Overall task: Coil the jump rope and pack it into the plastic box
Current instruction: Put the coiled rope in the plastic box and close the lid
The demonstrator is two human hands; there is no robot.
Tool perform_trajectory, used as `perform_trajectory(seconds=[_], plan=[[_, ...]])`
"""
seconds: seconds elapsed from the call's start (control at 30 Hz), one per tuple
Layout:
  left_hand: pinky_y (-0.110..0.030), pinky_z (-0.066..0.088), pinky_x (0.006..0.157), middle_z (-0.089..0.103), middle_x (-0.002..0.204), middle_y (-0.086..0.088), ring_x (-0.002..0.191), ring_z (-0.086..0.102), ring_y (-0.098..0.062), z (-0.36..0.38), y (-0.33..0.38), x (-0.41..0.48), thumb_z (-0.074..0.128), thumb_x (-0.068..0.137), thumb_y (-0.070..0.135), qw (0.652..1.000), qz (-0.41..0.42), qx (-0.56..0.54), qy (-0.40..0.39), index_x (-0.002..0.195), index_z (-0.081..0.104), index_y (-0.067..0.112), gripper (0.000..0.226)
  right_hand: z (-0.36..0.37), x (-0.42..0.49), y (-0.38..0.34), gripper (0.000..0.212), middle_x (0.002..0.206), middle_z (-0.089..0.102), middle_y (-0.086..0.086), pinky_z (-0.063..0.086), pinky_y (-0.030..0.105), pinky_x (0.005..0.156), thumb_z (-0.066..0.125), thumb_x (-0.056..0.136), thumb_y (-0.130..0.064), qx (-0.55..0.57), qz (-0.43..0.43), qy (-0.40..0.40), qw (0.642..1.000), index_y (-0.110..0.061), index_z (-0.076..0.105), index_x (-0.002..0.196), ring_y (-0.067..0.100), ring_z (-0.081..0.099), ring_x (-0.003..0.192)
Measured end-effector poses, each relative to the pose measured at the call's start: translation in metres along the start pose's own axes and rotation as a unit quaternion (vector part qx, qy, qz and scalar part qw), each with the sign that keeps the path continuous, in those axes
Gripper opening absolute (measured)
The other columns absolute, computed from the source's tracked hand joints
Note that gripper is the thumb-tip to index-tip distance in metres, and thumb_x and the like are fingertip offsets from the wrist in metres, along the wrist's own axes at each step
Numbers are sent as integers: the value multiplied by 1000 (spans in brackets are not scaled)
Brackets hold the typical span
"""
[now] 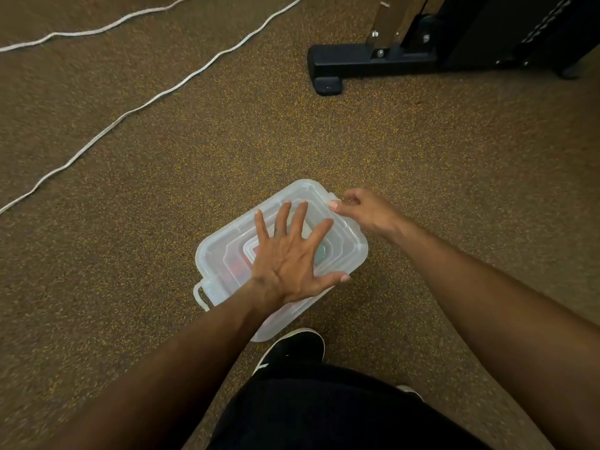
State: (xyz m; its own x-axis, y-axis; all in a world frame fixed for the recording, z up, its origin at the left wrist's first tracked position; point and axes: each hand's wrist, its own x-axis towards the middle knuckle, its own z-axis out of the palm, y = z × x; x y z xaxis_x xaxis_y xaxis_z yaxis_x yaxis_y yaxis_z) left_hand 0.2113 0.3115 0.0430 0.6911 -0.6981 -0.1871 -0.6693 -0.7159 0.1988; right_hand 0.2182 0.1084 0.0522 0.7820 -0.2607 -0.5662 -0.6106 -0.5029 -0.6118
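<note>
A clear plastic box [224, 251] with its lid on sits on the speckled brown floor in front of me. My left hand [289, 258] lies flat on the lid, fingers spread. My right hand [363, 211] pinches the latch at the box's far right end with thumb and fingers. Something red and green shows dimly through the lid; I cannot make out what it is. A latch handle [199, 295] sticks out at the box's near left end. A white jump rope [156, 99] lies stretched out across the floor at the upper left, apart from the box.
A black metal base of gym equipment [373, 61] stands at the upper right. My black shoe [292, 349] is just behind the box, with dark trousers below it. Brown speckled floor surrounds the box.
</note>
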Motion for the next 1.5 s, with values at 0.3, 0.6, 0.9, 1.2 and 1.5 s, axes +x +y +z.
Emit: perform_trajectory(seconds=[0.3,0.6,0.9,1.2,1.5], plan=[[-75,-11,106,-11,166,-14,150,-19,-39,9,-2,2,28,56,101,1000,-6,19,-22,155,-5,39,120,11,-12,14,56,97,78,11,62,41,78,60,88,-62,176,58,-68,980,-11,72,106,28,77,86],[-75,-9,107,-7,166,-14,151,-15,-39,10,0,3,30,56,97,1000,-14,21,-10,154,-3,38,119,25,-16,11,33,97,70,-4,55,22,64,75,85,-38,146,-11,81,986,-20,58,106,13,69,82],[-75,-8,108,-6,166,-14,151,-14,-39,10,1,3,29,56,97,999,-15,29,-14,154,7,35,119,34,-17,9,50,108,71,0,52,35,76,68,86,-52,12,2,157,988,-17,58,120,20,67,93],[-75,-6,107,-7,166,-14,151,-14,-38,10,2,2,30,56,96,999,-17,28,-15,153,7,36,117,40,-22,2,41,95,67,0,42,29,60,57,94,-52,-107,10,192,976,-18,55,118,21,62,80],[-73,-9,110,5,166,-15,152,-6,-38,10,-1,-1,29,59,100,1000,0,-5,1,152,14,34,115,41,-33,5,40,106,69,-1,55,37,72,55,96,-49,-84,-18,165,983,-23,52,126,22,68,90]])
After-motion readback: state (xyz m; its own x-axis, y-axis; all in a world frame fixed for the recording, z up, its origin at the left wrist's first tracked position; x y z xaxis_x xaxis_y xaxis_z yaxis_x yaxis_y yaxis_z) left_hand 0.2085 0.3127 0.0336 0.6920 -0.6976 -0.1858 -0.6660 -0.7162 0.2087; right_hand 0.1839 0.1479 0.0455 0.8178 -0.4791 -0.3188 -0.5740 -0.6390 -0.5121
